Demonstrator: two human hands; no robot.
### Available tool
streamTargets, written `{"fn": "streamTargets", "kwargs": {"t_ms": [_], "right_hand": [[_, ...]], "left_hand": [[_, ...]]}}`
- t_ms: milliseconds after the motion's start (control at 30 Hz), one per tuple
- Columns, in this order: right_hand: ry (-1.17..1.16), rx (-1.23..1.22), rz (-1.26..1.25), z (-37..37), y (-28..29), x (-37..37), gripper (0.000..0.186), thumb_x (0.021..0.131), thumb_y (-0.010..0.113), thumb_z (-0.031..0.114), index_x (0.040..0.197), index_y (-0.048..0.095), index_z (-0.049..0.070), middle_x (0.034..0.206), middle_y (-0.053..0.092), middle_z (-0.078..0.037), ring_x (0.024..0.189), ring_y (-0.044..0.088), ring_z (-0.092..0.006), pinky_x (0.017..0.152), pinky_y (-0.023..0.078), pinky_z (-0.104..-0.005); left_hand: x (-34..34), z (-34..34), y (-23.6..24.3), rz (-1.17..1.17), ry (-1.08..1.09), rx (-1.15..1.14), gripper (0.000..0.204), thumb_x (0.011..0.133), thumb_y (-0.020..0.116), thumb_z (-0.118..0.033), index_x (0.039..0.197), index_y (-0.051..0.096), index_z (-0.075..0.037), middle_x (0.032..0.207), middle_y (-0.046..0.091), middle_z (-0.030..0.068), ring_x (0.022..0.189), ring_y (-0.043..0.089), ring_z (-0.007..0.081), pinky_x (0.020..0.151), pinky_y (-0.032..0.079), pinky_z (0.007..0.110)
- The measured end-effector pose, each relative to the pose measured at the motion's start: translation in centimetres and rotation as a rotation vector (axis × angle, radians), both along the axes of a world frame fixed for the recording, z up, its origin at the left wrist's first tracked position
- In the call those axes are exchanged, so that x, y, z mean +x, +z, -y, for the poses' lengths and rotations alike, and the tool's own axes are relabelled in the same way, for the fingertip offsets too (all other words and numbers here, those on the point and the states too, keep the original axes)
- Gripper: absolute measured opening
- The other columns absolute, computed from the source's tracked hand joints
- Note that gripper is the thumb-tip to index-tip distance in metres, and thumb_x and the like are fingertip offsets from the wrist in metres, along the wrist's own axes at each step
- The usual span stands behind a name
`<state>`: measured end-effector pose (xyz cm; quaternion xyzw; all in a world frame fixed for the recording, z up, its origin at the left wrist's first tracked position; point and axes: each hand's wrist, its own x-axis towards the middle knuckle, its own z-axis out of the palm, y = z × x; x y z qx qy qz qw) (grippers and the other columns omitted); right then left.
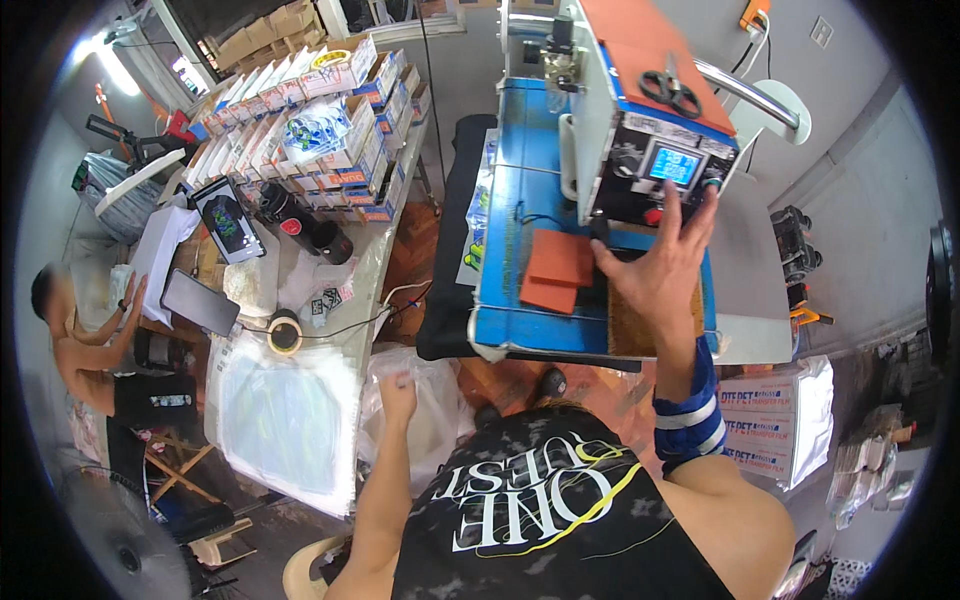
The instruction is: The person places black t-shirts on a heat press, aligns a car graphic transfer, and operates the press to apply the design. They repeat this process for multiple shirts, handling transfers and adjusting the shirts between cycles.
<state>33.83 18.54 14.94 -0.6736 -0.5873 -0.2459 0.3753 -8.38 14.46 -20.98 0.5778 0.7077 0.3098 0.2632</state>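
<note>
My right hand (655,275) reaches up to the press's control panel (635,170), fingers spread, fingertips at the lit screen (672,165) and the dial beside it. The thumb is by two stacked orange pads (555,255) on the blue platen (495,310), next to a brown mat (635,340). Scissors (668,92) lie on the machine's orange top. My left hand (398,395) hangs low with fingers curled, against a translucent plastic bag (435,420); what it holds, if anything, is unclear.
A cluttered table (355,300) at left carries stacked boxes (330,170), a tablet (225,220), tape and film sheets (280,430). Beyond it, another person (85,370) handles white paper. A fan (120,540) is at lower left, a chair behind me, white boxes (770,420) at right.
</note>
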Motion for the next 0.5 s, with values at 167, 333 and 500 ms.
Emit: {"fn": "streamTargets", "kwargs": {"t_ms": [167,333,500], "right_hand": [[-0.055,-0.059,0.033,-1.9,-0.4,-4.2,0.107,0.058,0.091,0.043,0.149,0.044,0.012,0.151,0.022,-0.042,0.135,0.030,-0.0614,0.110,0.033,-0.0649],[0.049,0.020,0.099,-2.9,-0.6,-6.3,0.106,0.060,0.091,0.042,0.150,0.045,0.010,0.152,0.021,-0.041,0.139,0.030,-0.0592,0.112,0.034,-0.0629],[0.005,0.094,0.136,-3.1,-1.2,-7.5,0.101,0.065,0.088,0.043,0.152,0.045,0.015,0.155,0.024,-0.038,0.138,0.032,-0.0597,0.111,0.034,-0.0634]], "left_hand": [[-1.9,11.6,-9.2,0.289,-0.024,-0.543,0.020,0.086,0.062,-0.012,0.098,0.076,-0.003,0.087,0.074,0.0188,0.082,0.070,0.0257,0.077,0.055,0.036],[-2.2,20.1,-12.5,-0.189,-0.465,-0.697,0.034,0.096,0.051,-0.032,0.099,0.075,-0.008,0.100,0.073,0.0171,0.095,0.070,0.0349,0.083,0.056,0.043],[-0.3,26.4,-13.6,-0.109,0.120,-0.696,0.034,0.093,0.051,-0.030,0.103,0.076,-0.009,0.109,0.071,0.0207,0.104,0.067,0.0397,0.089,0.054,0.048]]}}
